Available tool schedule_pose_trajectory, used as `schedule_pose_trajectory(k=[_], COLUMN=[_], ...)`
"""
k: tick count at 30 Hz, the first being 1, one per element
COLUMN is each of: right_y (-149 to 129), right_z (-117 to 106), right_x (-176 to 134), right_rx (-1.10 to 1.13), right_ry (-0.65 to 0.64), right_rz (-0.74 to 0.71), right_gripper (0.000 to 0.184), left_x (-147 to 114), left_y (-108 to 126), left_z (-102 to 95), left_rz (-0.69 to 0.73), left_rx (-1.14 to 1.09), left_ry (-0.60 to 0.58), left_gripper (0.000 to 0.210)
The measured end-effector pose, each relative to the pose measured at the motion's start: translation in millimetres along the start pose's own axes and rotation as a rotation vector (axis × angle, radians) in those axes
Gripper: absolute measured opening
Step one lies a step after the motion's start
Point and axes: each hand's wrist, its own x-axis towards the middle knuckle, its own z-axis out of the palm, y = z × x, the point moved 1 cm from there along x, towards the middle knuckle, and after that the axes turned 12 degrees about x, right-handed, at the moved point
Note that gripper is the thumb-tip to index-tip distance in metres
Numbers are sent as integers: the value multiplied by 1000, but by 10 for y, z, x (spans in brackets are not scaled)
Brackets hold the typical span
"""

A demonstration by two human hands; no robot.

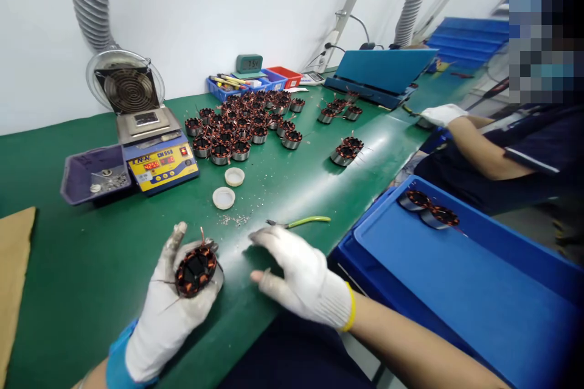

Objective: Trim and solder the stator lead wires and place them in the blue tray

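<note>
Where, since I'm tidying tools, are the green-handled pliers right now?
In the head view, the green-handled pliers lie on the green table just below the picture's centre, immediately beyond the gloved right hand.

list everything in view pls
table: 1, green, centre
coils: dozens, copper, mostly on table
dishes: 2, white, mid-table
pliers: 1, green, right of dishes
unit: 1, yellow-fronted, left
tray: 1, purple, beside unit
hoses: 2, grey, above table
clock: 1, green, back
small bins: several, blue and red, by clock
panel: 1, teal, back right
rack: 1, blue, far right
big bin: at least 1, blue, lower right
cardboard: 1, brown, left edge
co-worker: 1, navy clothes, right
left grip: 1, white glove, holding coil
right grip: 1, white glove, by pliers
</note>
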Motion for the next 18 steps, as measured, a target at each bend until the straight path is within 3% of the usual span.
schedule_pose_trajectory(k=[4,6,8,10,12,15,18], right_y=[-156,-167,-137,-99,-79,-102,-125], right_z=[492,696,805,802,703,488,348], right_x=[136,224,259,228,166,99,94], right_rx=[1003,1302,1402,1358,1152,686,381], right_ry=[-433,-517,-494,-422,-271,12,133], right_rz=[2,-75,-115,-106,-151,-418,-659], right_gripper=[101,111,109,101,90,73,69], left_x=[-172,-218,-216,-178,-129,-85,-88], left_y=[-9,-28,-33,-27,-20,5,77], left_z=[46,60,70,61,9,-149,-287], left_rz=[165,273,332,362,401,545,672], left_rx=[6,13,18,26,24,143,326], left_ry=[-38,-51,-77,-132,-174,-158,-94], left_gripper=[96,98,96,97,109,138,144])
